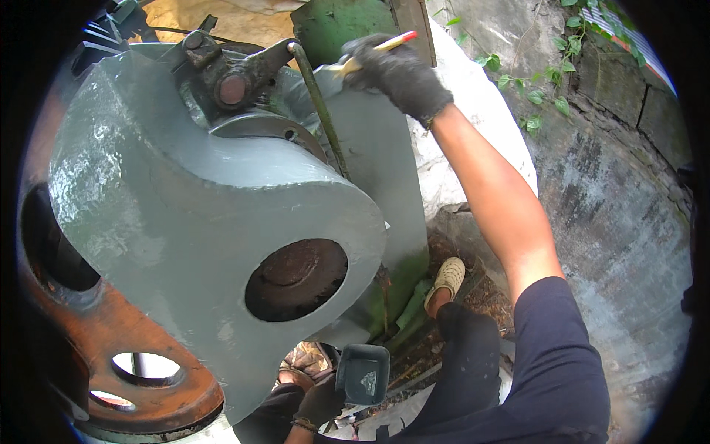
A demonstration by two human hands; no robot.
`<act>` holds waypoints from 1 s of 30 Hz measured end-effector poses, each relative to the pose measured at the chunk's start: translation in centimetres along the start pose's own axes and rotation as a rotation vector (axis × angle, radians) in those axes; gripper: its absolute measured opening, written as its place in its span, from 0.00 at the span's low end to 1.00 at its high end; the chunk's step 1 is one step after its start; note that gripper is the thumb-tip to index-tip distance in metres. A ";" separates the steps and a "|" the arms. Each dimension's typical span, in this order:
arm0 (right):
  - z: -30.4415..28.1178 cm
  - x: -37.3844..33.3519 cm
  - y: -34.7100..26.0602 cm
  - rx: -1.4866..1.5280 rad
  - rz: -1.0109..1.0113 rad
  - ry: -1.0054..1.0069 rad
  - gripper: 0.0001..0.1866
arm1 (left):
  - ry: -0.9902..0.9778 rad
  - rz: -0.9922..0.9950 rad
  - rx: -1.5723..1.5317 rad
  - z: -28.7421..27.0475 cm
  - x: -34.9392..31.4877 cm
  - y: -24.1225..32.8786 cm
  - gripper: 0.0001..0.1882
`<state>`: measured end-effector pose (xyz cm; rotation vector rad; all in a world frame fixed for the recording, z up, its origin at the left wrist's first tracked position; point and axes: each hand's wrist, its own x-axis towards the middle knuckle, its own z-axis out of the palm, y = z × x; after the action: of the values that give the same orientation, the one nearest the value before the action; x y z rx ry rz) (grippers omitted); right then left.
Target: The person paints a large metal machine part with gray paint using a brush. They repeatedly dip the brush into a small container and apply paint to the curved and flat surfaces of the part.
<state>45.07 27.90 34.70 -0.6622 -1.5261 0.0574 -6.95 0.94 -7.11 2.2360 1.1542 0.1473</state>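
My right hand point(392, 78), in a dark glove, is closed round a paintbrush point(396, 42) with a pale, red-tipped handle. Its bristles meet or hover just over the grey-painted upright plate point(377, 140) at the far side; the hand is slightly blurred. Low in the view, my gloved left hand point(323, 399) grips a dark rectangular paint container point(362, 375) by its side, with grey paint inside. Between my hands stands a big curved metal part point(207, 222), coated in glossy wet-looking grey paint. A round hole point(296, 280) in it shows rusty brown metal.
A rusty orange metal arm point(133, 337) with oval holes lies at the left. A dark greasy pivot point(233, 89) and a thin bent rod point(318, 107) rise above the grey part. White sheeting point(451, 148), a concrete wall point(592, 200) and vines point(555, 78) border the right.
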 end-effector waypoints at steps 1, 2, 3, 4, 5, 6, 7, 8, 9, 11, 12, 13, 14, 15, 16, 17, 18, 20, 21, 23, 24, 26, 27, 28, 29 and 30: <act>1.0 -0.3 -1.4 0.063 0.090 -0.021 0.14 | -0.014 -0.047 -0.032 -1.0 0.2 1.7 0.23; 1.9 -0.5 -2.3 0.127 0.180 -0.042 0.14 | -0.011 -0.046 -0.025 -1.0 0.1 1.6 0.23; 1.6 0.2 -2.0 0.176 0.212 0.027 0.15 | -0.011 -0.032 -0.012 -1.2 0.5 1.8 0.23; 1.0 0.9 -1.1 0.153 0.126 0.073 0.15 | 0.009 0.024 0.037 -0.5 0.5 0.8 0.23; 0.1 1.7 -0.3 0.130 0.040 0.118 0.15 | 0.020 0.049 0.060 0.2 0.4 -0.3 0.23; -0.5 1.7 -0.2 0.363 0.102 0.100 0.15 | 0.032 0.068 0.083 0.5 0.3 -0.8 0.23; -1.2 1.7 -0.2 0.596 0.169 0.098 0.15 | 0.036 0.057 0.079 0.8 0.1 -1.3 0.23; -0.9 1.6 0.0 0.136 -0.049 0.064 0.15 | 0.035 0.048 0.080 1.0 -0.1 -1.9 0.23; -0.6 1.2 0.0 -0.332 -0.258 0.028 0.15 | 0.030 0.044 0.077 0.8 0.0 -1.5 0.23; 0.1 0.7 -0.2 -0.085 -0.076 -0.101 0.16 | 0.004 0.027 0.099 0.6 0.2 -0.7 0.24; 0.5 0.4 -0.7 0.030 0.025 -0.146 0.16 | -0.016 0.014 0.120 0.2 0.3 0.1 0.25; 0.9 0.5 -1.9 0.076 0.097 -0.136 0.16 | -0.036 -0.015 0.159 -0.3 0.5 1.0 0.25; 1.2 0.8 -2.6 0.122 0.169 -0.126 0.17 | -0.044 -0.023 0.160 -0.5 0.6 1.2 0.25; 1.4 1.9 -3.0 -0.054 0.104 -0.069 0.16 | -0.052 -0.031 0.162 -0.7 0.6 1.3 0.26; 1.1 1.8 -3.3 0.045 0.148 0.009 0.16 | -0.047 -0.018 0.126 -0.5 0.5 0.7 0.26; 0.5 1.5 -3.6 0.145 0.192 0.086 0.15 | -0.038 0.004 0.121 0.1 0.4 -0.4 0.26; 0.7 1.2 -4.3 0.257 0.236 0.162 0.15 | -0.024 0.015 0.118 0.5 -0.1 -1.5 0.26; -0.4 1.6 -1.6 -0.010 -0.084 0.124 0.14 | -0.029 0.075 0.188 1.4 0.0 -3.4 0.26; 0.0 1.4 -1.4 -0.340 -0.347 0.081 0.14 | -0.041 0.094 0.224 1.3 0.0 -3.3 0.26; 1.2 0.3 -0.9 0.152 0.121 -0.096 0.13 | -0.076 0.093 0.262 1.0 0.2 -3.0 0.26; 1.6 0.4 -0.6 0.162 0.128 -0.060 0.13 | -0.083 0.094 0.252 0.7 0.4 -2.3 0.26; 1.3 0.4 0.0 0.171 0.135 0.012 0.13 | -0.056 0.100 0.173 -0.3 1.0 0.0 0.26; 1.3 0.4 -0.3 0.227 0.119 0.060 0.13 | -0.046 0.097 0.169 -1.1 0.9 0.9 0.26; 0.4 0.2 -0.8 0.278 0.108 0.107 0.13 | -0.061 0.113 0.216 -1.5 1.1 1.7 0.26; -0.8 0.0 -1.3 0.325 0.098 0.154 0.13 | -0.059 0.117 0.221 -1.4 1.1 1.8 0.26; -1.6 -0.1 -1.8 0.373 0.086 0.208 0.13 | -0.057 0.118 0.231 -1.4 1.1 1.9 0.26</act>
<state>45.91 25.79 35.49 -0.4200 -1.2430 0.3216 -5.49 1.62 -5.10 2.4950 1.0543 -0.0032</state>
